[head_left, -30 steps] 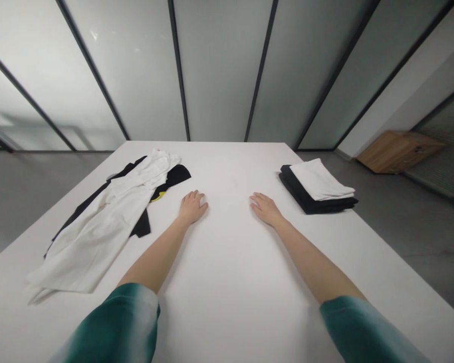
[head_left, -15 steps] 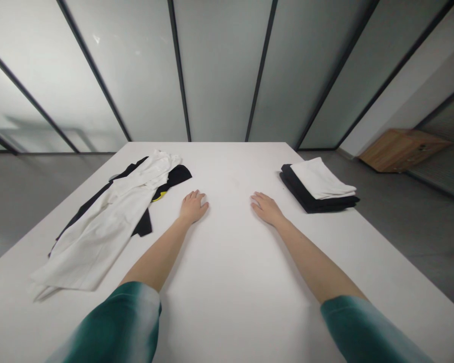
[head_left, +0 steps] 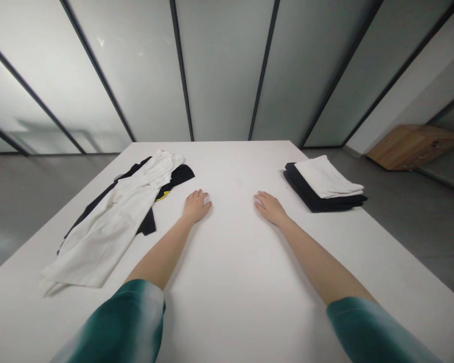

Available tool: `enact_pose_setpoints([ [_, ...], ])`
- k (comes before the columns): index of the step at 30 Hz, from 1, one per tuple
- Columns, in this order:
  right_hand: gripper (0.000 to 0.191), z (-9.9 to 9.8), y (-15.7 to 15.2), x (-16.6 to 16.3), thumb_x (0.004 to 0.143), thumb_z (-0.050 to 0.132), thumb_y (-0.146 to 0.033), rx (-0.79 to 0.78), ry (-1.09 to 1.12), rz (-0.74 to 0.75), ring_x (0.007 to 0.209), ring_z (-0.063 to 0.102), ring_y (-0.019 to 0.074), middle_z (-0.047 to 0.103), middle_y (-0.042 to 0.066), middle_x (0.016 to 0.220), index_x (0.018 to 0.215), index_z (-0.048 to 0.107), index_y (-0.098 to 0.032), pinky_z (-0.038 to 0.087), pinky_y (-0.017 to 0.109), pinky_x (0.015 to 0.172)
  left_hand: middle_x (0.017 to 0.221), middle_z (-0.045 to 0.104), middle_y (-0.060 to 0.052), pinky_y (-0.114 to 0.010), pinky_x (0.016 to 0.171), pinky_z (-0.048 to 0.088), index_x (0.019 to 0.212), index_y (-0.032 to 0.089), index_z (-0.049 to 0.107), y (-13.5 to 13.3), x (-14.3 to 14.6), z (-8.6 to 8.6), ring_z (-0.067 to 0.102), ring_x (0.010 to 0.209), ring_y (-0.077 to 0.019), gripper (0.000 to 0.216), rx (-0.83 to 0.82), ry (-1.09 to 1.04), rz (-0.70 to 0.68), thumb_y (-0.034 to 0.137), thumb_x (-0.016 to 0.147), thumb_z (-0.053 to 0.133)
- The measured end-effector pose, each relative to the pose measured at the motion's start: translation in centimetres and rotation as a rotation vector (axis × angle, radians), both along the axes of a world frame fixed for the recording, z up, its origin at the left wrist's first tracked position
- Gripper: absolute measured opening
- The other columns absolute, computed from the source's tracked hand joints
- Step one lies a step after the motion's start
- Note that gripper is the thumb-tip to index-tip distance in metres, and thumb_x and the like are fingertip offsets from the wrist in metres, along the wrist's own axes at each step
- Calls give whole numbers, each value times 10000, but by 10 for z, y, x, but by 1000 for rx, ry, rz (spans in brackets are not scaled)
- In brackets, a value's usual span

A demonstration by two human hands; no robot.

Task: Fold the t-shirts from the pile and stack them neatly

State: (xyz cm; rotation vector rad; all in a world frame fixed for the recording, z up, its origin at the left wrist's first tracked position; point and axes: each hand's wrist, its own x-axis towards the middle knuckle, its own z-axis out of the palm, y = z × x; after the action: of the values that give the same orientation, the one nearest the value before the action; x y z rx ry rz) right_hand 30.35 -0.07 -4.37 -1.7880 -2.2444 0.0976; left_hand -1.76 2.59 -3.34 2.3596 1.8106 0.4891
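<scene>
My left hand (head_left: 196, 205) rests palm down on the white table (head_left: 234, 282), fingers apart and holding nothing. Level with it, my right hand (head_left: 269, 206) lies flat on the tabletop, also open and with nothing in it. Left of my left hand is a loose heap of clothes: a long white garment (head_left: 109, 227) lies over black clothing (head_left: 182, 174) that has a bit of yellow on it. To the right of my right hand sits a neat stack, with a folded white cloth item (head_left: 327, 177) on top of folded black fabric (head_left: 314, 201).
Frosted glass panels (head_left: 219, 70) with dark frames stand behind the table's far edge. A wooden cabinet (head_left: 408, 146) is on the grey floor (head_left: 412, 212) at the far right.
The whole view has shifted slightly, so everything sits a little further right. Both hands stay in place on the table, and the clothes have not moved.
</scene>
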Motion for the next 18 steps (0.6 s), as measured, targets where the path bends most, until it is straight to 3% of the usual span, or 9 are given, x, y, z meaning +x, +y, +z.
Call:
enact_pose_setpoints([
  [11, 428, -4, 2, 0, 952, 431, -314, 36, 20, -6, 1353, 464, 285, 529, 112, 1453, 1326, 604, -197, 376, 467, 1111, 1447, 524, -143, -526, 1111, 341, 1253, 214, 618, 7, -1, -2, 454, 1346, -349, 445, -25, -121, 35, 364, 834, 596],
  [15, 429, -3, 2, 0, 949, 437, -315, 33, 30, -2, 1353, 464, 294, 527, 125, 1452, 1313, 614, -176, 376, 461, 1113, 1285, 638, -145, -459, 1021, 440, 1246, 185, 625, 30, -16, 13, 588, 1182, -317, 442, -88, -221, 65, 328, 830, 578],
  [18, 426, -3, 2, 0, 949, 435, -315, 37, 43, 2, 1351, 465, 302, 530, 123, 1450, 1312, 616, -184, 376, 478, 1110, 1184, 671, -140, -444, 984, 461, 1091, 192, 712, 51, -45, 30, 618, 1096, -311, 319, -23, -212, 147, 255, 826, 546],
])
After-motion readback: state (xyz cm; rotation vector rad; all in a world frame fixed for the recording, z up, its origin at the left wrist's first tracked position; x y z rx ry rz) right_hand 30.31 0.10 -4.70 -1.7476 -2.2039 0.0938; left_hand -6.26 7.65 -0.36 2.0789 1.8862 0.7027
